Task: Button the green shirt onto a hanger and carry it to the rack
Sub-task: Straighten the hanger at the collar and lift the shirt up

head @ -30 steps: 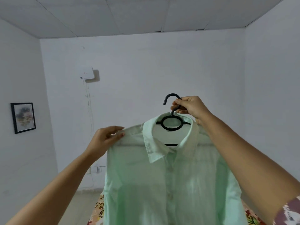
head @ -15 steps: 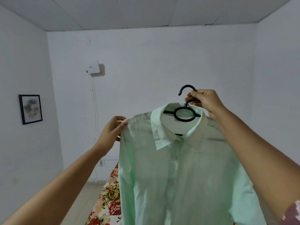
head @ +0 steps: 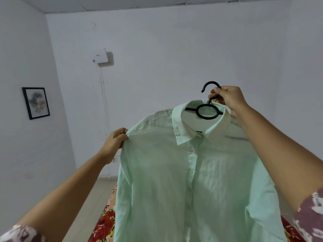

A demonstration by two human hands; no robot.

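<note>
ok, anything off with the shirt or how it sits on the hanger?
Nothing stands out. The green shirt sits on the black hanger, placket closed, collar open at the top. The left hand pinches its shoulder; the right hand grips the hook.

Low in the room stands a bed (head: 111,198), spread with a flowered sheet (head: 103,226) in red, yellow and cream; only its left edge and a right corner show. Pale floor (head: 87,203) runs alongside it.
</note>
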